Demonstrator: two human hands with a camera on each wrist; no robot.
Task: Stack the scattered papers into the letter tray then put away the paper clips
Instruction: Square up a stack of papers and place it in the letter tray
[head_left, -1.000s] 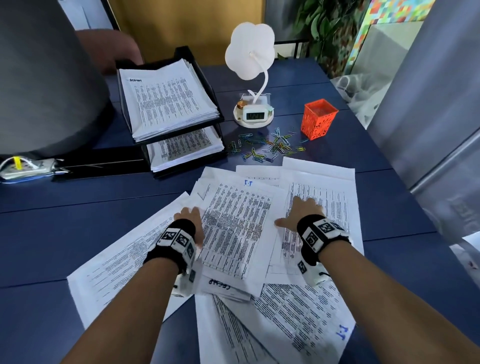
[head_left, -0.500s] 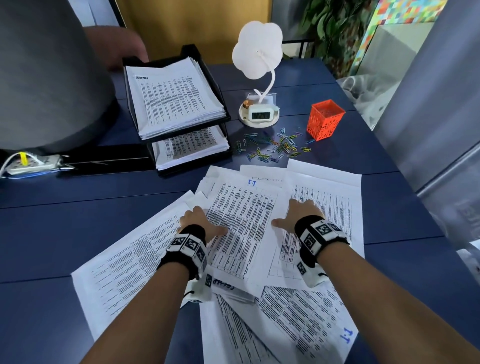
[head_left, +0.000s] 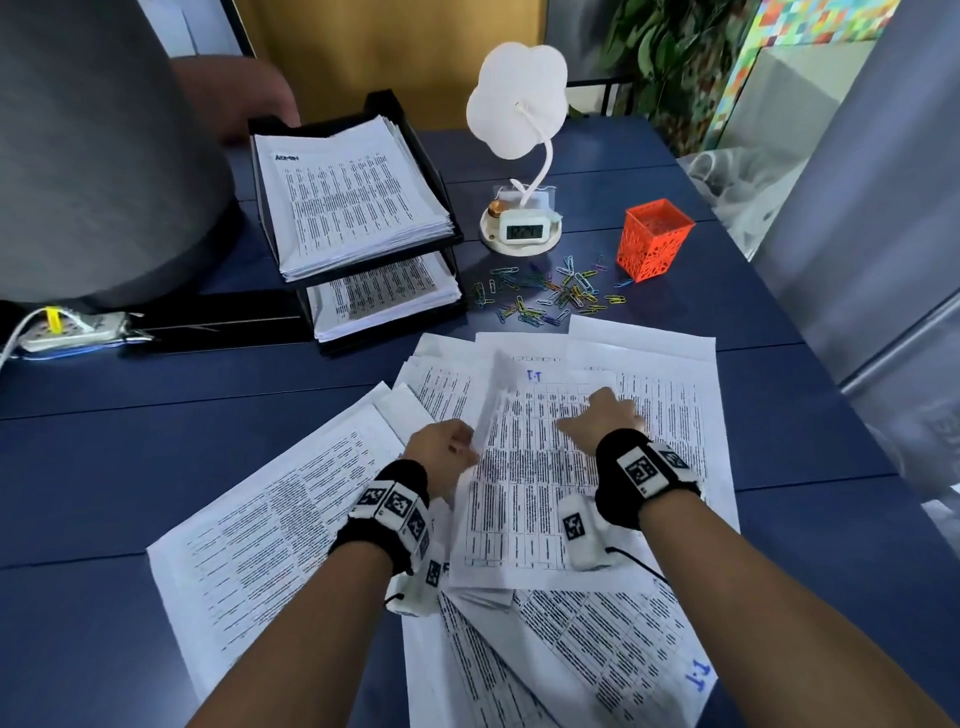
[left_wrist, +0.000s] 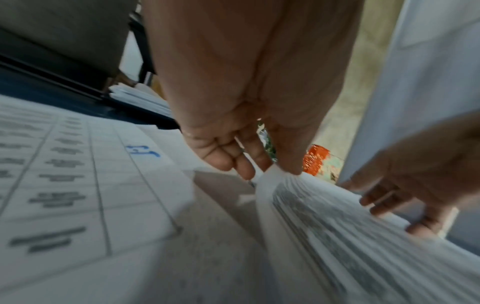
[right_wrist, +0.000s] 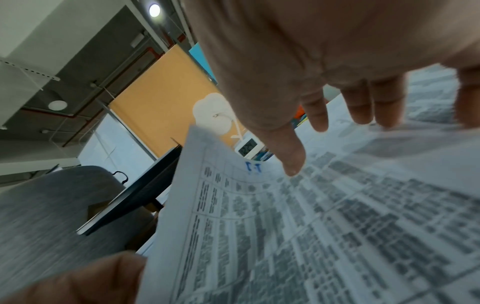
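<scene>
Printed papers (head_left: 270, 525) lie fanned across the blue table (head_left: 156, 415). My left hand (head_left: 449, 452) pinches the left edge of the top sheet (head_left: 524, 483); that edge is raised and curls up. In the left wrist view the thumb and fingers (left_wrist: 233, 162) close on this edge of the sheet (left_wrist: 337, 226). My right hand (head_left: 608, 418) lies flat on the same sheet, fingers (right_wrist: 361, 107) straight. The black two-tier letter tray (head_left: 447, 208) stands at the back left, with paper in both tiers. Coloured paper clips (head_left: 545, 293) lie loose beyond the papers.
An orange mesh cup (head_left: 654, 241) stands right of the clips. A white lamp with a clock base (head_left: 522, 228) is behind them. Another person's hand (head_left: 234, 93) is behind the tray, next to a large grey shape (head_left: 93, 156). A power strip (head_left: 67, 332) lies at the left.
My left hand has moved right to the top sheet's edge, pinched it and lifted it. The sheet has shifted right under my right hand, which stays flat on it.
</scene>
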